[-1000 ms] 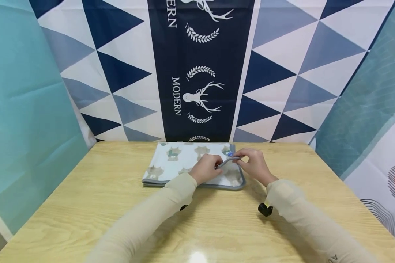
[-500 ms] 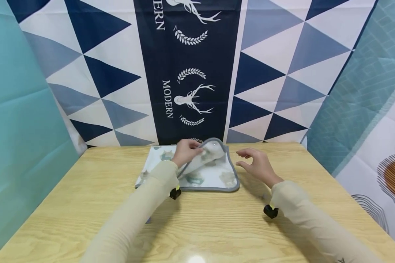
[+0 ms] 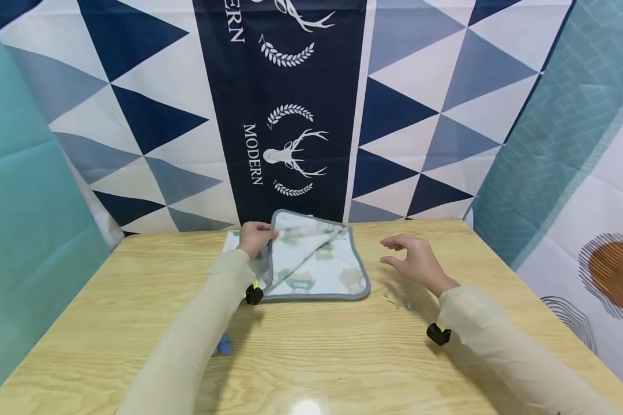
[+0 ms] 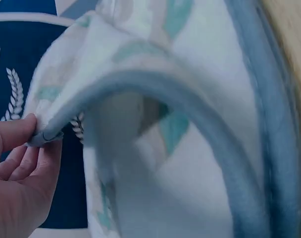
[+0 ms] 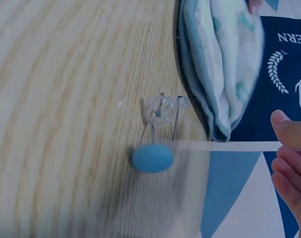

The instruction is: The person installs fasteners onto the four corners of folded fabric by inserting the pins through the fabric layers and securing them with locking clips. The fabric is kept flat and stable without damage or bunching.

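A folded white blanket (image 3: 337, 279) with bear prints and grey edging lies at the back of the table. My left hand (image 3: 254, 237) pinches the edge of its top layer, which is lifted and turned back toward the left. In the left wrist view, thumb and fingers (image 4: 29, 130) grip the grey trim, and the raised layer arches beside them. My right hand (image 3: 412, 262) hovers right of the blanket, fingers loosely curved, holding nothing. Under it on the table lies a small piece with a blue oval head (image 5: 153, 158), thin metal wire and clear round parts.
A small blue object (image 3: 223, 344) lies beside the left forearm, partly hidden by the sleeve. The wooden table (image 3: 332, 357) ends at a patterned curtain (image 3: 301, 86) behind the blanket. Black wrist cameras hang below both sleeves.
Both hands were at the blanket's grey edge near its right side. The right hand has let go and moved off right; the left has drawn the top layer up and leftward. The view has shifted.
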`<state>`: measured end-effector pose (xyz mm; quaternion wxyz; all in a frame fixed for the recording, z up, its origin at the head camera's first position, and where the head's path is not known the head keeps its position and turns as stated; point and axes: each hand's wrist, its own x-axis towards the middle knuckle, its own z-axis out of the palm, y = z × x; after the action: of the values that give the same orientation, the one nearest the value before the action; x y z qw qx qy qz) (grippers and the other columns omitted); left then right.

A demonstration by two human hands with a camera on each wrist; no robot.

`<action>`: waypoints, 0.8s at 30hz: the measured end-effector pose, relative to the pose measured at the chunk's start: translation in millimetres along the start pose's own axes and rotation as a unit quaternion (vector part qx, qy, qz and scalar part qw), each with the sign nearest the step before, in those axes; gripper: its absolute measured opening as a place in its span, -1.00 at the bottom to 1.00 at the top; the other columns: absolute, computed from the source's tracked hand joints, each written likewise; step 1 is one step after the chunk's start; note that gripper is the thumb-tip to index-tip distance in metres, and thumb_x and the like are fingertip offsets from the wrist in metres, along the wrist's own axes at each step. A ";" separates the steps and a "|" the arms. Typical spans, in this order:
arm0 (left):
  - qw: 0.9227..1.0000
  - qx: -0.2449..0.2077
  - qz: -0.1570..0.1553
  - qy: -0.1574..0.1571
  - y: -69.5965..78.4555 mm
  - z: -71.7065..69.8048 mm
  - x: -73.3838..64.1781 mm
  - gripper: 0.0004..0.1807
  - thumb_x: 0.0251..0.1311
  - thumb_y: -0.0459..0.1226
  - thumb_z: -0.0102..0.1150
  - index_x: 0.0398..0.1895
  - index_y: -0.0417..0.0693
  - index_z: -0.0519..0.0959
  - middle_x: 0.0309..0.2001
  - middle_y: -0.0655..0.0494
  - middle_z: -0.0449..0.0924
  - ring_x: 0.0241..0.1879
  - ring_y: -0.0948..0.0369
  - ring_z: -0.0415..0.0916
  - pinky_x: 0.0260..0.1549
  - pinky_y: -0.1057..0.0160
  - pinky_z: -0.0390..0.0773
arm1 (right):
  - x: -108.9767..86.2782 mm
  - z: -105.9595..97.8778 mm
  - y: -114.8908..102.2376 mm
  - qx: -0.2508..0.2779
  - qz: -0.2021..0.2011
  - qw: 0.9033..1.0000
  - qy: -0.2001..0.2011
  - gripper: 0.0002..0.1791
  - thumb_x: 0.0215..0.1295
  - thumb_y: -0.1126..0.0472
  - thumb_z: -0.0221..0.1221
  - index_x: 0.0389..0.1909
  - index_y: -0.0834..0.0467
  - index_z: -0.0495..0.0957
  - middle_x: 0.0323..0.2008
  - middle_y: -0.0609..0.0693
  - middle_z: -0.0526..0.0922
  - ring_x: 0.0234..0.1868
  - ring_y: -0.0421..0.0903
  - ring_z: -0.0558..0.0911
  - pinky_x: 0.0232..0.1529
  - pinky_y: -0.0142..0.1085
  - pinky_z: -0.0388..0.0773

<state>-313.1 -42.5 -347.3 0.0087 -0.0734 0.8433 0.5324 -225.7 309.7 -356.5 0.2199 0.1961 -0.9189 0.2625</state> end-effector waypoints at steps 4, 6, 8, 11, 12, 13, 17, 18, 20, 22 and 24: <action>0.999 0.016 -0.051 0.007 -10.3 -5.5 5.1 -0.65 0.17 -0.29 0.27 0.02 -0.22 0.61 0.07 -0.15 0.59 -0.22 0.15 0.52 -0.30 0.30 0.53 | -1.6 -0.8 -1.1 -0.006 -0.007 1.000 -0.021 -0.62 -0.01 0.27 0.43 -0.11 0.23 0.66 -0.16 0.15 0.73 -0.20 0.06 0.68 -0.17 -0.01 0.63; 0.997 0.026 -0.068 0.008 -14.7 -6.7 6.5 -0.67 0.16 -0.29 0.28 0.00 -0.21 0.62 0.00 -0.13 0.62 -0.37 0.22 0.48 -0.45 0.36 0.49 | -2.7 -1.6 -1.8 -0.006 -0.010 0.999 -0.040 -0.64 -0.01 0.27 0.43 -0.13 0.24 0.66 -0.18 0.15 0.74 -0.21 0.06 0.68 -0.15 -0.02 0.63; 0.996 0.032 -0.081 0.012 -17.2 -7.4 6.6 -0.72 0.15 -0.30 0.28 -0.07 -0.20 0.65 -0.17 -0.07 0.66 -0.51 0.29 0.42 -0.58 0.40 0.44 | -4.3 -2.9 -2.2 -0.005 -0.008 0.998 -0.063 -0.65 0.00 0.26 0.42 -0.14 0.25 0.67 -0.20 0.14 0.74 -0.22 0.04 0.67 -0.14 -0.03 0.64; 0.996 0.051 -0.073 0.018 -18.7 -7.7 4.1 -0.88 0.14 -0.31 0.29 -0.33 -0.21 0.65 -0.53 0.07 0.57 -0.66 0.31 0.36 -0.61 0.36 0.44 | -7.1 -5.1 -3.0 -0.007 -0.005 0.995 -0.099 -0.69 0.00 0.25 0.42 -0.20 0.26 0.68 -0.27 0.11 0.75 -0.28 -0.03 0.66 -0.19 -0.10 0.65; 0.996 0.067 -0.060 0.021 -18.6 -7.7 3.0 -0.88 0.14 -0.30 0.28 -0.44 -0.20 0.62 -0.60 0.10 0.51 -0.66 0.31 0.35 -0.57 0.34 0.45 | -8.1 -5.9 -3.2 -0.005 -0.005 0.994 -0.112 -0.70 0.00 0.25 0.42 -0.22 0.27 0.68 -0.31 0.10 0.75 -0.32 -0.07 0.66 -0.22 -0.14 0.65; 0.996 0.078 -0.048 0.024 -17.7 -6.9 1.3 -0.84 0.14 -0.30 0.27 -0.52 -0.18 0.56 -0.66 0.11 0.46 -0.66 0.27 0.37 -0.53 0.30 0.48 | -9.3 -6.6 -3.1 -0.005 -0.007 0.992 -0.125 -0.72 0.00 0.25 0.42 -0.25 0.28 0.68 -0.35 0.07 0.75 -0.36 -0.12 0.64 -0.27 -0.20 0.65; 0.986 0.151 0.061 0.039 -8.2 1.7 -8.9 -0.78 0.14 -0.28 0.23 -0.36 -0.35 0.54 -0.41 -0.17 0.60 -0.36 -0.01 0.55 -0.19 0.06 0.60 | -15.6 -7.2 -2.9 0.002 -0.002 0.985 -0.175 -0.80 0.01 0.24 0.41 -0.35 0.25 0.68 -0.51 -0.05 0.70 -0.50 -0.30 0.57 -0.42 -0.41 0.57; 0.981 0.165 0.093 0.042 -4.5 6.0 -12.1 -0.70 0.13 -0.29 0.23 -0.20 -0.40 0.54 -0.24 -0.25 0.62 -0.20 -0.07 0.58 -0.07 0.02 0.59 | -17.1 -6.7 -2.7 0.005 0.001 0.982 -0.187 -0.81 0.01 0.24 0.41 -0.37 0.23 0.68 -0.53 -0.08 0.69 -0.52 -0.32 0.55 -0.44 -0.44 0.54; 0.970 0.190 0.152 0.032 4.1 15.7 -19.6 -0.50 0.12 -0.29 0.25 0.07 -0.46 0.46 0.04 -0.34 0.55 0.06 -0.15 0.51 0.12 -0.03 0.51 | -19.8 -4.7 -3.3 0.009 0.008 0.978 -0.209 -0.84 0.02 0.22 0.41 -0.40 0.19 0.67 -0.54 -0.12 0.67 -0.52 -0.35 0.53 -0.46 -0.47 0.51; 0.957 0.213 0.197 -0.001 11.8 27.1 -27.4 -0.43 0.11 -0.28 0.28 0.16 -0.43 0.42 0.12 -0.33 0.51 0.16 -0.14 0.47 0.20 0.00 0.46 | -21.1 -2.0 -4.9 0.014 0.009 0.974 -0.226 -0.86 0.02 0.20 0.42 -0.43 0.16 0.67 -0.54 -0.12 0.67 -0.53 -0.36 0.52 -0.47 -0.48 0.51; 0.940 0.234 0.239 -0.059 18.2 39.6 -36.7 -0.41 0.12 -0.27 0.30 0.20 -0.38 0.41 0.19 -0.27 0.49 0.21 -0.11 0.43 0.25 0.03 0.42 | -22.5 1.1 -7.3 0.022 0.017 0.969 -0.244 -0.87 0.02 0.19 0.41 -0.45 0.13 0.67 -0.54 -0.12 0.67 -0.53 -0.36 0.52 -0.47 -0.49 0.51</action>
<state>-281.7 5.0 -344.7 -0.0518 0.1664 0.9348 0.3096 -204.0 308.9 -365.8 -0.0193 0.2435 -0.9420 0.2302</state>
